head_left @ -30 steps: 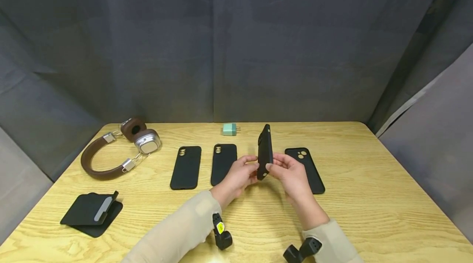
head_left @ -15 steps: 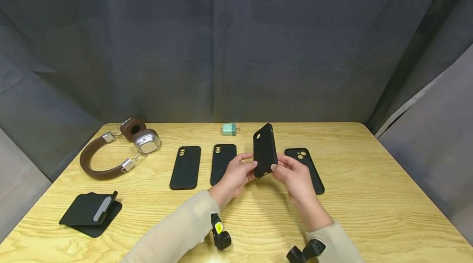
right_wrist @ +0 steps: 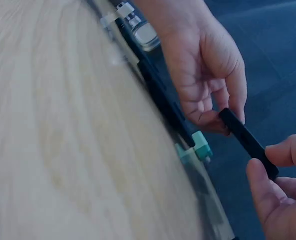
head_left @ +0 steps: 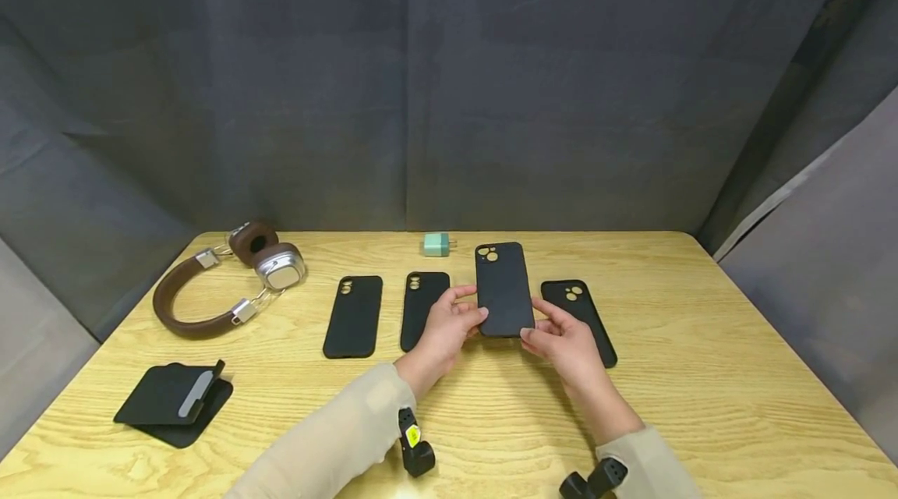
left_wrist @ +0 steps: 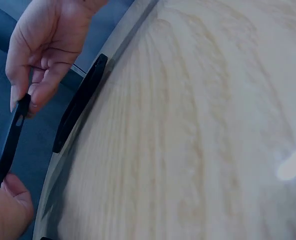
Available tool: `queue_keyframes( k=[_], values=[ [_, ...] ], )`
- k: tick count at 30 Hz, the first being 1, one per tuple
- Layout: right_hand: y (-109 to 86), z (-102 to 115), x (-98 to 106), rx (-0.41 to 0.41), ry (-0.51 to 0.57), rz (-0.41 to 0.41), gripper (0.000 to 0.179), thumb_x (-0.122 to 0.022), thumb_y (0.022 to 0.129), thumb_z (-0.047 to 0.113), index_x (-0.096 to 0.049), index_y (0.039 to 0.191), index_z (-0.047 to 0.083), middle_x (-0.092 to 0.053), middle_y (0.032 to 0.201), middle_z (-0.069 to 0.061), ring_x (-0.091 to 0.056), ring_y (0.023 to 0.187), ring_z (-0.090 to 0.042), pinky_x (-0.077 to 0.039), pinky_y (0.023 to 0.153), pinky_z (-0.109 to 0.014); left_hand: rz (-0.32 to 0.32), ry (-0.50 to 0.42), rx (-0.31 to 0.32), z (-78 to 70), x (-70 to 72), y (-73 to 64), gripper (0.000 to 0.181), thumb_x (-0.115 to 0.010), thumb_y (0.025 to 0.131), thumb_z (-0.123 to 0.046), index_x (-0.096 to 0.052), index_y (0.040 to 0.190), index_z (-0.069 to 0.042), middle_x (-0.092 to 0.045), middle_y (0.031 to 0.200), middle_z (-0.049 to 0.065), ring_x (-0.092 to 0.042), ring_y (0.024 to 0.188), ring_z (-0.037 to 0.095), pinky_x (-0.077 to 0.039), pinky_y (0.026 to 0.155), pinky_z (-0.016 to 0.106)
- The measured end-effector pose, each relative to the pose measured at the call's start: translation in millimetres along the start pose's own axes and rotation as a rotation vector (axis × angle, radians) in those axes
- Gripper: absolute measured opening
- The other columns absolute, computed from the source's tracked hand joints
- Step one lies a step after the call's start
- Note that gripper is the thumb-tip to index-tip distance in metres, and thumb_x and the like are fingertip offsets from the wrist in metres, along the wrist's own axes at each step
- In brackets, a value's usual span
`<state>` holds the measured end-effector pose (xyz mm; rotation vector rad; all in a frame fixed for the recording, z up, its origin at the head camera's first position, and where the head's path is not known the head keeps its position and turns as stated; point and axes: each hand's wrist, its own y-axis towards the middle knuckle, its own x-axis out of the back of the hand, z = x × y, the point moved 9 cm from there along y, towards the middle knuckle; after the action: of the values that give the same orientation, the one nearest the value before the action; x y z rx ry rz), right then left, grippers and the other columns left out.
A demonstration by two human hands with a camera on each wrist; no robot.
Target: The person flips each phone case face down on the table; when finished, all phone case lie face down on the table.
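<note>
A black phone case [head_left: 503, 288] is held up between both hands above the table, its flat back with the camera cutouts at upper left facing the head camera. My left hand [head_left: 445, 331] pinches its lower left edge with the thumb in front. At its lower right corner, my right hand [head_left: 568, 347] pinches it the same way. In both wrist views the held phone case [left_wrist: 10, 142] appears edge-on, with a small slot in its bottom edge in the left wrist view. Other phone cases lie on the table: one [head_left: 353, 316] at left, one [head_left: 421, 308] partly behind my left hand, one [head_left: 585, 316] behind my right hand.
Brown headphones [head_left: 199, 331] lie at the back left of the wooden table [head_left: 701, 374]. A black folded holder with a grey strip [head_left: 164, 398] sits at front left. The mint-green charger plug [head_left: 436, 245] stands near the back edge, before a dark curtain [head_left: 547, 86].
The held phone case has turned from nearly edge-on to showing its whole back to the head camera. My right hand has shifted slightly right and down; both hands keep hold.
</note>
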<state>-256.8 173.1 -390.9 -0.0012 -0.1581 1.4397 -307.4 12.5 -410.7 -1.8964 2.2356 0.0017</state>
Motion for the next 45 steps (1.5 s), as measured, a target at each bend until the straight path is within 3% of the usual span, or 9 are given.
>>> queue_keyframes(
  k=[10, 17, 26, 31, 38, 45],
  values=[
    [3.2, -11.8, 0.0, -0.026, -0.195, 0.028, 0.060, -0.069, 0.078, 0.004, -0.045, 0.133, 0.000, -0.060, 0.089, -0.013, -0.059, 0.073, -0.014, -0.054, 0.068, -0.030, 0.011, 0.167, -0.044, -4.0, -0.3, -5.3, 0.045, -0.062, 0.085, -0.001, -0.049, 0.128, 0.000, -0.049, 0.085, 0.004, -0.048, 0.070, 0.012, -0.042, 0.063, 0.026],
    [6.7, -17.7, 1.0, -0.048, -0.359, 0.027, 0.061, -0.072, 0.077, 0.010, -0.048, 0.132, 0.002, -0.057, 0.093, -0.013, -0.053, 0.080, -0.020, -0.048, 0.064, -0.027, 0.012, 0.286, -0.018, -0.5, -0.4, -3.5, 0.045, -0.063, 0.083, 0.001, -0.051, 0.126, 0.001, -0.049, 0.088, 0.007, -0.048, 0.074, 0.015, -0.043, 0.063, 0.024],
    [10.6, -24.7, -3.7, -0.056, -0.361, 0.046, 0.060, -0.072, 0.076, 0.005, -0.047, 0.129, -0.005, -0.054, 0.088, -0.013, -0.054, 0.073, -0.018, -0.054, 0.064, -0.029, -0.003, 0.471, 0.020, 2.6, -2.0, -1.6, 0.048, -0.065, 0.080, 0.002, -0.051, 0.126, 0.002, -0.053, 0.092, 0.011, -0.051, 0.079, 0.019, -0.047, 0.065, 0.028],
    [11.9, -28.4, -3.3, -0.044, -0.464, 0.044, 0.057, -0.073, 0.075, 0.011, -0.051, 0.125, -0.006, -0.054, 0.092, -0.012, -0.050, 0.082, -0.021, -0.046, 0.070, -0.031, 0.003, 0.558, 0.038, 1.9, -5.2, -2.3, 0.050, -0.066, 0.080, 0.003, -0.051, 0.127, 0.003, -0.055, 0.092, 0.010, -0.053, 0.082, 0.020, -0.049, 0.067, 0.029],
    [13.5, -29.3, -3.9, -0.056, -0.516, 0.051, 0.058, -0.074, 0.075, 0.011, -0.051, 0.125, -0.006, -0.049, 0.088, -0.009, -0.047, 0.082, -0.022, -0.044, 0.065, -0.027, 0.010, 0.663, 0.033, -0.6, -9.0, -3.1, 0.054, -0.064, 0.080, 0.002, -0.047, 0.132, 0.004, -0.061, 0.111, 0.017, -0.056, 0.108, 0.029, -0.050, 0.083, 0.036],
    [14.0, -28.3, -2.2, -0.071, -0.509, 0.043, 0.059, -0.074, 0.075, 0.009, -0.050, 0.126, -0.005, -0.049, 0.091, -0.010, -0.049, 0.084, -0.024, -0.047, 0.064, -0.027, 0.010, 0.733, 0.054, 2.1, -12.6, -1.9, 0.054, -0.062, 0.081, 0.002, -0.048, 0.133, 0.001, -0.060, 0.116, 0.016, -0.054, 0.113, 0.029, -0.050, 0.085, 0.036]
  ],
)
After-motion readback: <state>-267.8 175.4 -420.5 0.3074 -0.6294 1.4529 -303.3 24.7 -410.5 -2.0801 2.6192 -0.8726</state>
